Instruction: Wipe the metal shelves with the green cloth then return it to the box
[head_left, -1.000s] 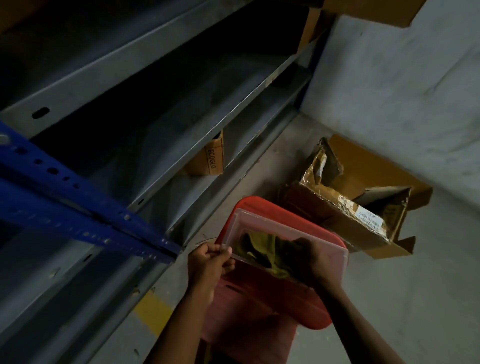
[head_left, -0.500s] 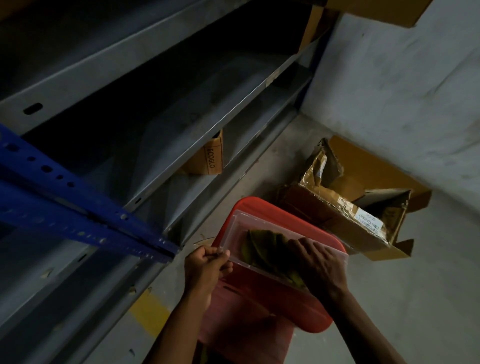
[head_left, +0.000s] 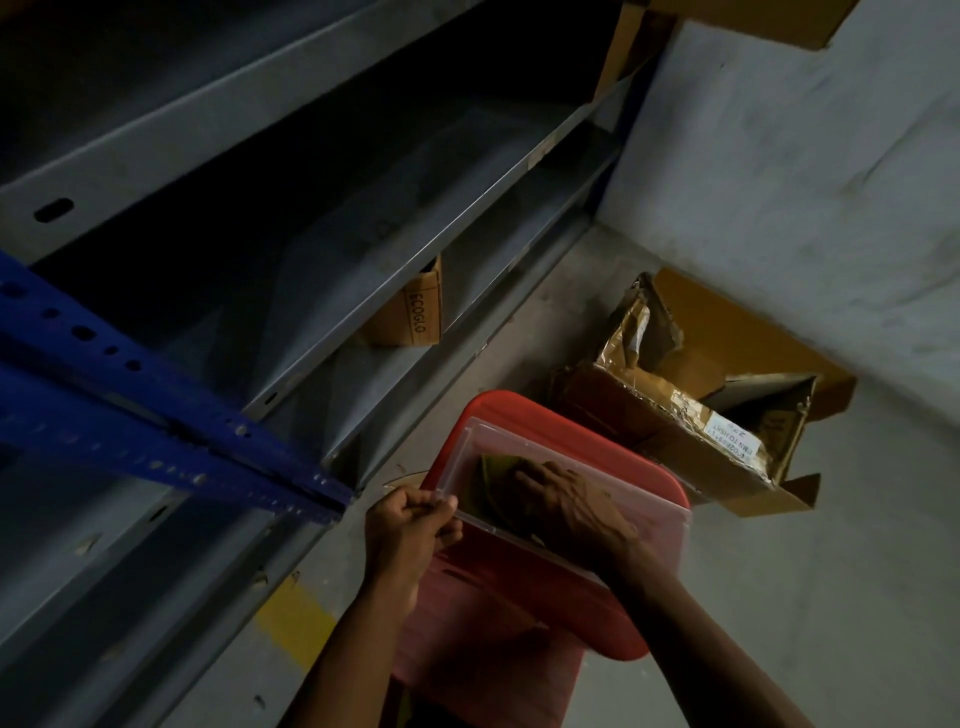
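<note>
A torn, tape-patched cardboard carton (head_left: 691, 431) with a white shipping label (head_left: 732, 441) sits open on the concrete floor (head_left: 831, 597) against a grey wall (head_left: 805, 171). A red plastic stool (head_left: 524, 587) stands just beside it. A yellow painted mark (head_left: 296, 623) shows near a blue perforated upright (head_left: 130, 410).

Dim light. Grey concrete floor (head_left: 779, 597), yellow painted mark (head_left: 296, 621) near rack foot. Pale plaster wall (head_left: 805, 171) at right — torn cardboard carton (head_left: 670, 441) against it. Blue perforated upright (head_left: 156, 415) — small ECOGLO carton (head_left: 418, 317) behind.
</note>
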